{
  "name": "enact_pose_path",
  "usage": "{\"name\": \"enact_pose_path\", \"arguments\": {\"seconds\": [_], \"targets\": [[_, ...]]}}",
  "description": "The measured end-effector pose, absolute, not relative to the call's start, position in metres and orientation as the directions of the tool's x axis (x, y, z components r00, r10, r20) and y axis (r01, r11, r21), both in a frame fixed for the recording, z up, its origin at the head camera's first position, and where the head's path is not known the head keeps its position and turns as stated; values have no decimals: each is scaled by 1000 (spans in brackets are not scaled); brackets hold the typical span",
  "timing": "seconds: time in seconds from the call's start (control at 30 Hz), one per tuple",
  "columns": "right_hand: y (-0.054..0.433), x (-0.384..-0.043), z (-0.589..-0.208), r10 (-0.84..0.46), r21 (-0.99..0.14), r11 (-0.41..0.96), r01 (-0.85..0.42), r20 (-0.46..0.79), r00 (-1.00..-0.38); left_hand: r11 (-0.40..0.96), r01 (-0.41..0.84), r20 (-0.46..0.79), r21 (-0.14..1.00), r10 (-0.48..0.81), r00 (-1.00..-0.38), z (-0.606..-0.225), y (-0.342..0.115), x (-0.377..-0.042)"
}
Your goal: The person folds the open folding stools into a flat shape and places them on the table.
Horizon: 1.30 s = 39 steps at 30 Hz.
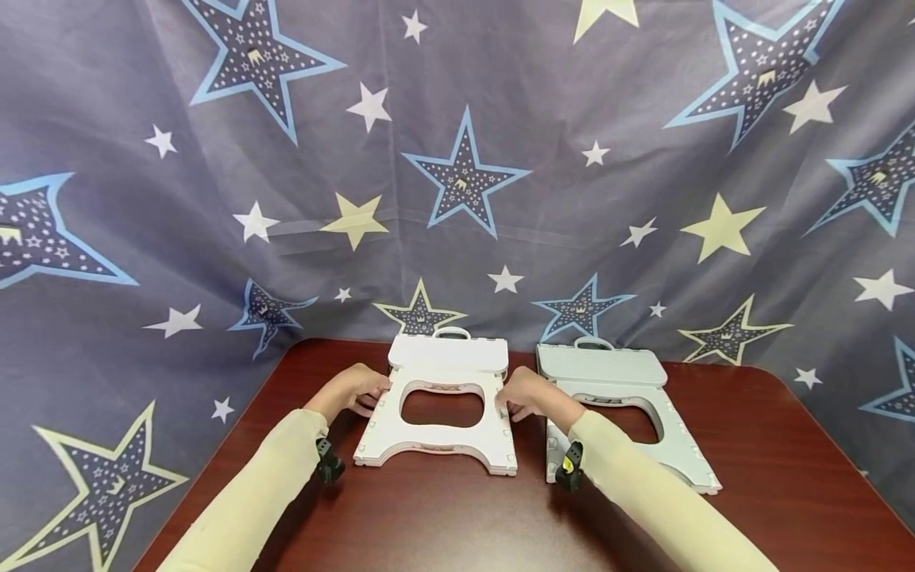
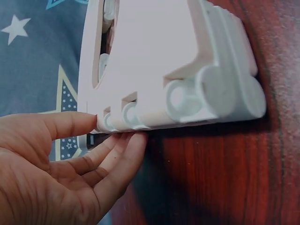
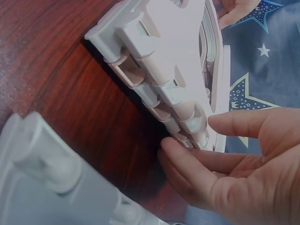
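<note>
A white folding step stool [image 1: 443, 437], folded flat, lies on the table with its carry handle toward the back and an oval opening in its middle. My left hand [image 1: 360, 388] grips its left side edge, thumb on the upper face and fingers underneath, as the left wrist view shows. On the opposite edge my right hand [image 1: 530, 394] pinches the hinged side, thumb above and fingers below. To the right lies a second folding stool [image 1: 602, 365], pale grey-green and also flat. My right forearm passes over part of it.
The dark red-brown wooden table [image 1: 443, 512] has rounded far corners. Behind it hangs a grey-blue cloth [image 1: 457, 262] printed with stars. The second stool's near edge [image 3: 93, 173] sits close to my right hand. Dark straps circle both wrists.
</note>
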State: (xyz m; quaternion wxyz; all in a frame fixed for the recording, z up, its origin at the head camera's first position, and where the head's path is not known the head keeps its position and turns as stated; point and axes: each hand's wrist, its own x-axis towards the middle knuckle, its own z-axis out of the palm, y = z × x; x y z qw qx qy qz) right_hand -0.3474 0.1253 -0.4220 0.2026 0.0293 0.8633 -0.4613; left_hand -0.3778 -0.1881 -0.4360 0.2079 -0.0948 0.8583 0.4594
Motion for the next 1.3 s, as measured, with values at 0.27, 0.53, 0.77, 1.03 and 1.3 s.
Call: {"name": "enact_pose_path", "arguments": {"seconds": [0.27, 0.53, 0.77, 1.03, 1.3], "targets": [[130, -348, -411, -164, -756, 629, 182, -358, -919, 593, -339, -414, 731, -10, -910, -425, -181, -377], [139, -344, -404, -209, -739, 662, 125, -342, -916, 646, -239, -337, 725, 31, -941, -414, -163, -375], [145, -341, -396, -289, -708, 703, -68, -197, -937, 640, -187, -289, 745, 57, -956, -404, -157, -365], [165, -338, -366, -355, -578, 767, -280, -18, -935, 666, 53, -17, 744, 98, -995, -374, -137, -363], [184, -331, -335, -381, -508, 774, -379, 105, -919, 697, 305, 253, 649, 180, -951, -343, -117, -354]]}}
